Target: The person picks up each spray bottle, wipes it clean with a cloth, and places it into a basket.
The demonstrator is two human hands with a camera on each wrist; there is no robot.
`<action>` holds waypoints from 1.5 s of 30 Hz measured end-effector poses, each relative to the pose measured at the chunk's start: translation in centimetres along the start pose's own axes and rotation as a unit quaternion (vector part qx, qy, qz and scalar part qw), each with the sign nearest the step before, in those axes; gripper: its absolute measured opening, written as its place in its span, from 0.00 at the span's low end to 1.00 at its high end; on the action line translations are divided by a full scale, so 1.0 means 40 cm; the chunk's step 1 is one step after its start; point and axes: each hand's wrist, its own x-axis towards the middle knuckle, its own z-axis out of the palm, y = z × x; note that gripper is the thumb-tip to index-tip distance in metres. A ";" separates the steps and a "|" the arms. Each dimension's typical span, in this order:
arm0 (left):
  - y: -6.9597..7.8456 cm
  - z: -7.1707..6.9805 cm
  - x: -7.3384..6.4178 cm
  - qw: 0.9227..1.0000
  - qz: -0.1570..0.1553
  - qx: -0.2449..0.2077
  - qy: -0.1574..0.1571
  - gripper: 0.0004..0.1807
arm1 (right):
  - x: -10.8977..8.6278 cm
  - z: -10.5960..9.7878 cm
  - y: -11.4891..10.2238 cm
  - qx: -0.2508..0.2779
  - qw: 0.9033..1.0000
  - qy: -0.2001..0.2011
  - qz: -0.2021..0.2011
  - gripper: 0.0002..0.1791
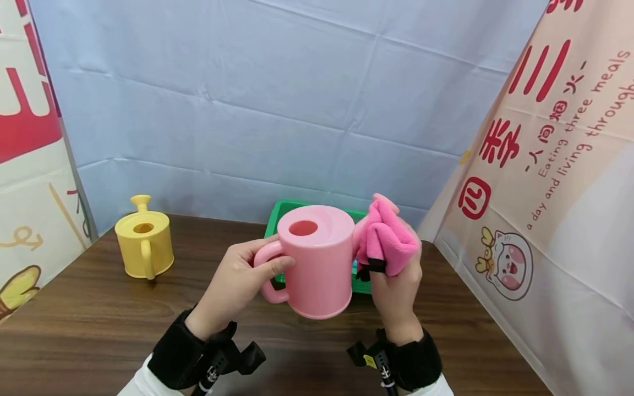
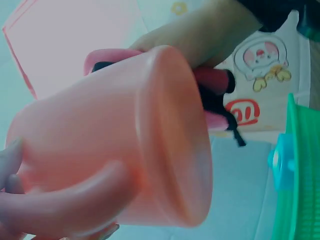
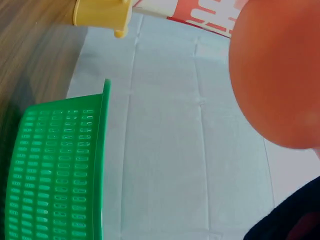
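Note:
A pink watering can (image 1: 319, 269) is held up off the table, upright, with the hole in its top facing me. My left hand (image 1: 235, 283) grips its handle (image 1: 269, 253), thumb on the near side. On the other side, my right hand (image 1: 398, 291) holds a folded pink cloth (image 1: 388, 239) with a black strap (image 1: 376, 265) around the spout, whose pink tip (image 1: 386, 202) shows above the cloth. Most of the right fingers are hidden behind the cloth. In the left wrist view the can's base (image 2: 182, 150) faces the camera.
Behind the can stands a green basket (image 3: 55, 165) with slotted walls, a blue item (image 2: 284, 162) inside it. A yellow watering can (image 1: 148, 247) sits at the left of the wooden table (image 1: 84, 330). Printed cloth sheets hang around the back and sides.

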 end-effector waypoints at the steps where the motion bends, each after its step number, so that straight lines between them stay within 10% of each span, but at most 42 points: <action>1: -0.001 0.002 0.000 1.000 -0.004 0.001 -0.002 0.12 | -0.001 -0.002 0.000 -0.003 1.000 0.008 0.007 0.27; 13: -0.003 -0.019 0.009 0.994 -0.008 -0.075 0.078 0.09 | -0.025 0.001 -0.014 0.159 0.976 -0.141 0.045 0.26; 25: -0.001 -0.006 0.003 1.000 -0.009 -0.001 -0.010 0.09 | 0.000 -0.008 0.002 0.029 0.999 -0.014 0.032 0.24; 36: -0.011 -0.018 0.010 0.996 -0.004 -0.081 0.047 0.13 | -0.018 -0.004 -0.015 0.140 0.981 -0.129 0.018 0.27; 45: -0.005 -0.012 0.008 0.999 -0.013 -0.002 0.049 0.09 | -0.010 -0.002 0.001 0.085 0.992 -0.096 0.000 0.29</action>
